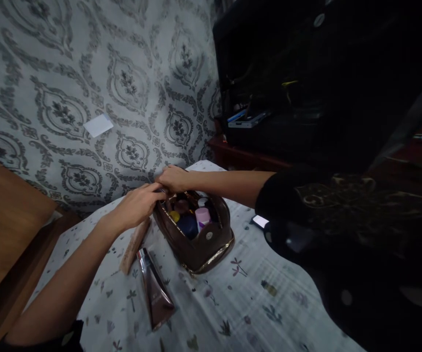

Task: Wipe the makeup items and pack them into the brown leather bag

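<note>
A brown zip pouch stands open on a table covered with a pale flower-print cloth. Inside it are several small containers, among them a pink-capped one, a dark blue one and a yellow one. My left hand and my right hand meet at the pouch's far-left rim, fingers closed in a pinch on the edge by the zip. What exactly the fingertips grip is hidden. A brown tube and a tan stick-shaped item lie on the cloth just left of the pouch.
A wooden surface stands to the left of the table. Patterned wallpaper with a white card on it rises behind. Dark shelving with small items fills the upper right. A phone lies on the cloth, right of the pouch.
</note>
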The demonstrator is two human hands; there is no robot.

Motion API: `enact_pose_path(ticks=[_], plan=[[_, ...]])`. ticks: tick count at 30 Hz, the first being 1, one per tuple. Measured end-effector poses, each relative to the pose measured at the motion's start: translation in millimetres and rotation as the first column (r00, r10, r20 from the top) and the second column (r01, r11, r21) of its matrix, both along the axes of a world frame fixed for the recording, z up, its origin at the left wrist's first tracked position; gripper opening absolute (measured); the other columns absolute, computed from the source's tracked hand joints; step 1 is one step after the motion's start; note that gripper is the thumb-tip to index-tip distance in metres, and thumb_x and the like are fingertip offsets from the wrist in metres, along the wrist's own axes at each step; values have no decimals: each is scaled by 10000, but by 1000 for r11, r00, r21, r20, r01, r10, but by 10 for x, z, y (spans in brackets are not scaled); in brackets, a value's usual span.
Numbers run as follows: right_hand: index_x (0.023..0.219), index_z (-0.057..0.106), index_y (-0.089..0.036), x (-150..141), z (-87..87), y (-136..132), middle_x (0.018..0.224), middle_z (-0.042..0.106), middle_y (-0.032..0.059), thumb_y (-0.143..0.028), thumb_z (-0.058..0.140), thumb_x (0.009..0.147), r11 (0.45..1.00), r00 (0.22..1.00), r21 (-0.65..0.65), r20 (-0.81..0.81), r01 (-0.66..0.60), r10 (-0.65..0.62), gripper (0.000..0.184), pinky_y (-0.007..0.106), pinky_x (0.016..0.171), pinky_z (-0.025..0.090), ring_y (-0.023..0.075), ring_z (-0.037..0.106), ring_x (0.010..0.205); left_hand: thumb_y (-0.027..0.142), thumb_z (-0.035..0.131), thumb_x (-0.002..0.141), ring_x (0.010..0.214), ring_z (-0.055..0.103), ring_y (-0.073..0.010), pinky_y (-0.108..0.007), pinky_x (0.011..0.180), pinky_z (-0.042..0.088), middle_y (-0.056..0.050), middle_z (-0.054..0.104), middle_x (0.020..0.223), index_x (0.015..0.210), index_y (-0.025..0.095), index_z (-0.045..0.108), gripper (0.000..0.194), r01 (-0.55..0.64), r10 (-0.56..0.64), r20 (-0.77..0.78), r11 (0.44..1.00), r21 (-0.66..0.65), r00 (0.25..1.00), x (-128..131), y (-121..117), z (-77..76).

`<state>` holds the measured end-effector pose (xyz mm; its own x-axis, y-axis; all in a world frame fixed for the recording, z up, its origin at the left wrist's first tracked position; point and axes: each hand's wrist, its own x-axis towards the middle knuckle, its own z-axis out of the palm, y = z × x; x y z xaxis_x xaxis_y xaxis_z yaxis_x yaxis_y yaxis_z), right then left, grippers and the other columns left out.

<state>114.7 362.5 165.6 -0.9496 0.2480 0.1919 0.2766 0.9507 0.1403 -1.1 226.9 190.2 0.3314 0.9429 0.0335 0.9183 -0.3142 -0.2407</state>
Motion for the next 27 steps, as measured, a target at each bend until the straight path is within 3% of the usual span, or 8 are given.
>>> enact_pose_path(ticks=[9,15,22,27], plan=[[1041,712,-131,-93,-51,53,1102,727,152,-104,602,829,1000,1000,-16,-3,26,-26,239,394,934,385,302,600,1121,40,397,850,1167,568,-202,-314,984,475,-24,603,1251,1144,304,673,482,2,-2,-41,1000,7,999,10,-4,-1],[1010,762,-171,-29,142,74,973,762,110,-186,632,813,990,998,-124,-11,63,-65,236,288,693,440,250,684,905,67,384,881,1128,611,-234,-328,902,516,-44,609,1275,1190,292,662,473,-46,43,-120,999,-19,992,91,26,34],[1060,759,-165,219,303,13,1009,760,111,-196,587,848,973,978,-200,-147,118,-149,275,267,695,453,232,682,924,65,389,875,1187,608,-220,-322,947,517,-2,532,1443,1233,318,643,506,-66,64,-78,997,-29,995,124,49,28],[1075,744,-162,455,382,-222,1037,755,97,-173,553,881,965,953,-228,-238,131,-186,273,262,782,464,215,674,971,130,364,934,1325,488,-215,-360,1069,452,-42,459,1496,1338,270,540,462,-62,23,166,969,239,986,16,-212,-139]])
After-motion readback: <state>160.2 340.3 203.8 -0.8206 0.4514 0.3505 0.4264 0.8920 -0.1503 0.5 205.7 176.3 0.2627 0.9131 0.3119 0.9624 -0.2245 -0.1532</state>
